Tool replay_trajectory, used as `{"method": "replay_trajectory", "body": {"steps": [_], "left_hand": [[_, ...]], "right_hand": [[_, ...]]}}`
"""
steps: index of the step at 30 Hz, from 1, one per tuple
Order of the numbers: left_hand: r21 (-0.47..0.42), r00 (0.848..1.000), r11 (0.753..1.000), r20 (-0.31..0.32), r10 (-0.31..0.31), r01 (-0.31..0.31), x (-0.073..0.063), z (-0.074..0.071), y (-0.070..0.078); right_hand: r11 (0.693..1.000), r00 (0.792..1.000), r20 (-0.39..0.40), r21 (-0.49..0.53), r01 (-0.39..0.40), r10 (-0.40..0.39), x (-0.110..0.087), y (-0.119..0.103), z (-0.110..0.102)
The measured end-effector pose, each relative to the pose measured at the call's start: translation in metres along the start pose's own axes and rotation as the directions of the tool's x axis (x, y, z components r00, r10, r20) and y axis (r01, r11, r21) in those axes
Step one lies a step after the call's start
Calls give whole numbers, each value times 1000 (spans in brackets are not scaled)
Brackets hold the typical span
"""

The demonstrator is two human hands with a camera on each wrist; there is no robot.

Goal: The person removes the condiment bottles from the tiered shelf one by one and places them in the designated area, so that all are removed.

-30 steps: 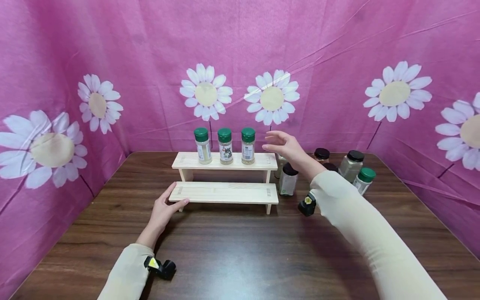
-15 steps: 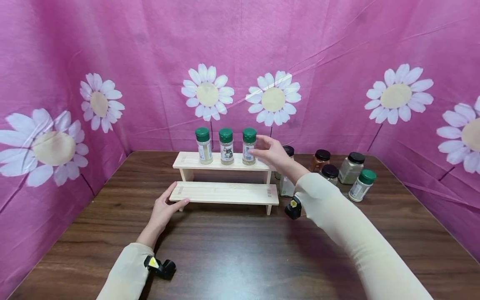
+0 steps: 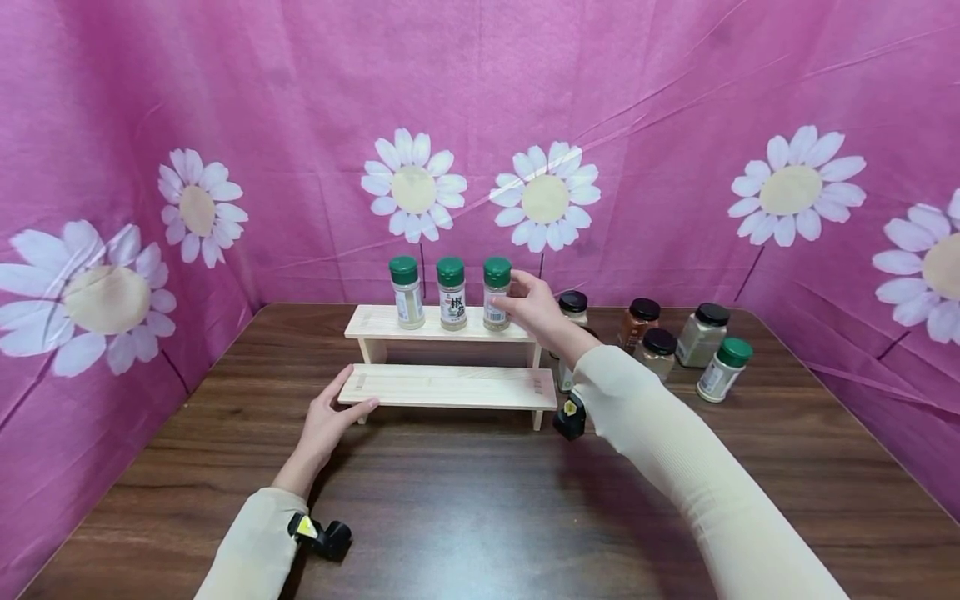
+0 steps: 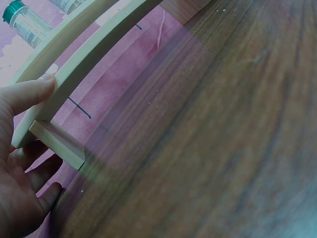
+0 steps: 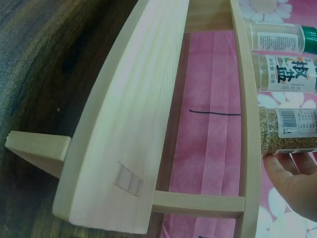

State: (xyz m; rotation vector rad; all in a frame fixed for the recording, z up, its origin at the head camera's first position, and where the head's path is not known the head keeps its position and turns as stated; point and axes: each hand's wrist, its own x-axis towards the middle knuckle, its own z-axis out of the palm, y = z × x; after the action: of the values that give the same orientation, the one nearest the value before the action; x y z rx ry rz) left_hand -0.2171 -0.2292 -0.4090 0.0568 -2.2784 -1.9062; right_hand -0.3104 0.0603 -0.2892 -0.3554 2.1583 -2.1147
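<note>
At the centre of the head view, a two-tier rack of pale bare wood [image 3: 450, 387] stands on a dark brown wood-grain bench [image 3: 450, 508]. On its upper shelf, left to right and upright, are a clear green-lidded jar with a white label [image 3: 408, 303], a similar jar with large black characters [image 3: 452, 305] and, towards the right end, a green-lidded jar of coarse brown grains [image 3: 495, 293]. The right hand [image 3: 536, 312] has its grip partly closed about this last one, thumb at the front, fingers at the right side. At centre left, the left hand [image 3: 327, 417] holds the lower shelf's left end, its grip narrowed with the thumb on top and fingers below. At centre right stand several black-lidded jars [image 3: 701, 335] and a white-labelled green-lidded jar [image 3: 720, 373]; a pink curtain with white daisies [image 3: 300, 183] fills the upper frame
</note>
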Motion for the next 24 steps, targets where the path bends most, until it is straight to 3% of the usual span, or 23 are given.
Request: {"method": "replay_trajectory", "body": {"steps": [15, 24], "left_hand": [[18, 1000, 1000, 4, -2, 2, 0, 0, 0], [24, 1000, 1000, 5, 7, -7, -2, 0, 2]], "right_hand": [[999, 999, -6, -33, -43, 43, -8, -5, -2], [997, 1000, 20, -77, -14, 15, -18, -4, -3]]}}
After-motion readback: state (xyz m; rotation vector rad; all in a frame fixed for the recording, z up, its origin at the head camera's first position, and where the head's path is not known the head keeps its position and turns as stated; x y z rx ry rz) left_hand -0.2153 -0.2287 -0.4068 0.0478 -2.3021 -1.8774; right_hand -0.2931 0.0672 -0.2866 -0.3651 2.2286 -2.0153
